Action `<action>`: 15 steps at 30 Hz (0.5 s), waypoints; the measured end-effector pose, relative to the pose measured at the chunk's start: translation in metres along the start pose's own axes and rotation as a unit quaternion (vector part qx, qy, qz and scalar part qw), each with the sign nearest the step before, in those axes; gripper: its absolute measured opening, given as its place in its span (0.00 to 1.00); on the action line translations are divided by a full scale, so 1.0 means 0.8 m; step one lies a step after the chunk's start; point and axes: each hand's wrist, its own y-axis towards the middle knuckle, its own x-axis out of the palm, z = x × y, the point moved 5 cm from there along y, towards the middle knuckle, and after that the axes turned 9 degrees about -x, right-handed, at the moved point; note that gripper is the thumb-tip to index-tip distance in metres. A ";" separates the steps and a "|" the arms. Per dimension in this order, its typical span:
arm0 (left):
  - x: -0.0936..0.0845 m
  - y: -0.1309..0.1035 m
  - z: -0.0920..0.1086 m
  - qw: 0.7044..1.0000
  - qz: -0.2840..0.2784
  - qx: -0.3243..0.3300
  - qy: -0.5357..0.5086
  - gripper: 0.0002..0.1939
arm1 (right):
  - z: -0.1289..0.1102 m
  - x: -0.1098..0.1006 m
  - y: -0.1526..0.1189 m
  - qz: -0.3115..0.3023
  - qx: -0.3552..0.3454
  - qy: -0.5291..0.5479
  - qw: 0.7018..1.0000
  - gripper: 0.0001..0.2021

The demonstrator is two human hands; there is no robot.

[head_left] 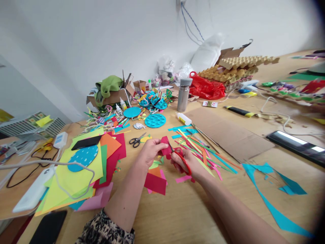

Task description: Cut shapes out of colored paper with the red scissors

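Observation:
My left hand [151, 150] pinches a small piece of red paper [165, 141] above the middle of the table. Wrapped round the handles of red-handled scissors [183, 162] is my right hand [187, 159]. The blades point up and left and meet the red paper; whether they are cutting through it I cannot tell. Below the hands lie a dark red paper rectangle [155, 183] and scraps in orange, pink and green. A black-handled pair of scissors [136, 140] rests on the table just beyond my left hand.
Stacked coloured paper [85, 183] with a black phone [86, 142] lies left. Right are thin paper strips [203, 149], cardboard [228, 135], a utility knife [238, 111] and blue offcuts [276, 210]. Behind stand a steel bottle [183, 96], blue discs [155, 120] and egg trays [228, 73].

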 end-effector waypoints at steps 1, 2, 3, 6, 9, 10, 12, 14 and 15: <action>0.000 0.000 0.000 1.000 0.001 -0.001 -0.001 0.12 | 0.000 0.000 0.000 -0.001 -0.004 -0.002 1.000 0.24; 0.000 0.000 0.000 1.000 0.001 -0.001 -0.002 0.12 | -0.001 0.000 0.000 -0.003 -0.006 -0.005 1.000 0.25; 0.001 0.000 0.000 1.000 0.001 -0.001 -0.002 0.12 | -0.001 0.000 0.000 -0.006 -0.009 -0.007 1.000 0.26; 0.002 0.000 0.000 1.000 -0.004 0.001 0.003 0.11 | -0.003 0.000 -0.001 -0.013 -0.015 -0.012 1.000 0.27; 0.001 -0.001 -0.001 1.000 -0.002 0.001 0.009 0.11 | -0.002 0.000 0.000 -0.013 -0.015 -0.014 1.000 0.27; 0.001 -0.001 -0.001 1.000 -0.002 0.000 0.011 0.10 | -0.001 0.000 0.000 -0.013 -0.014 -0.015 1.000 0.27; 0.001 -0.001 -0.001 1.000 -0.002 0.000 0.012 0.10 | 0.001 0.000 0.001 -0.012 -0.015 -0.014 1.000 0.26; 0.001 -0.001 -0.001 1.000 -0.003 -0.001 0.009 0.10 | 0.002 0.000 0.002 -0.008 -0.018 -0.012 1.000 0.26; 0.001 -0.001 -0.001 1.000 -0.004 -0.001 0.007 0.10 | 0.002 0.000 0.002 -0.006 -0.018 -0.012 1.000 0.26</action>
